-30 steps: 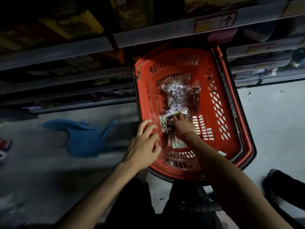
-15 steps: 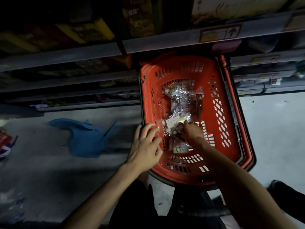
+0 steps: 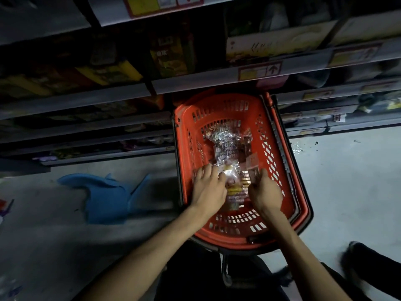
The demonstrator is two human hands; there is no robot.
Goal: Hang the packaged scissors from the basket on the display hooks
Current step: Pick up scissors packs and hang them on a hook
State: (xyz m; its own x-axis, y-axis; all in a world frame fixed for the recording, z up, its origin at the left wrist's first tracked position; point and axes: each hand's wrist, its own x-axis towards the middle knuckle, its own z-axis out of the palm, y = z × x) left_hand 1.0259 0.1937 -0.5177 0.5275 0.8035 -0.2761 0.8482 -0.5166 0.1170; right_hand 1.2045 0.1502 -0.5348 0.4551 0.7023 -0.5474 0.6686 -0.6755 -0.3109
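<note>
A red plastic basket stands on the floor against the bottom shelf. A heap of clear, shiny packaged scissors lies on its bottom. Both my hands are down inside it. My left hand lies with fingers spread on the near left side of the heap, thumb against one packet. My right hand is at that packet's right edge with its fingers curled onto it. No display hooks can be made out in the dark shelving.
Dim store shelves with boxed goods and price tags run above the basket. A blue plastic thing lies on the grey floor to the left. A dark shoe shows at the lower right, and small debris beside the basket.
My left hand left the basket's left rim and went inside onto the packets. My right hand shifted right to the packet's other edge. The view has tilted up a little.
</note>
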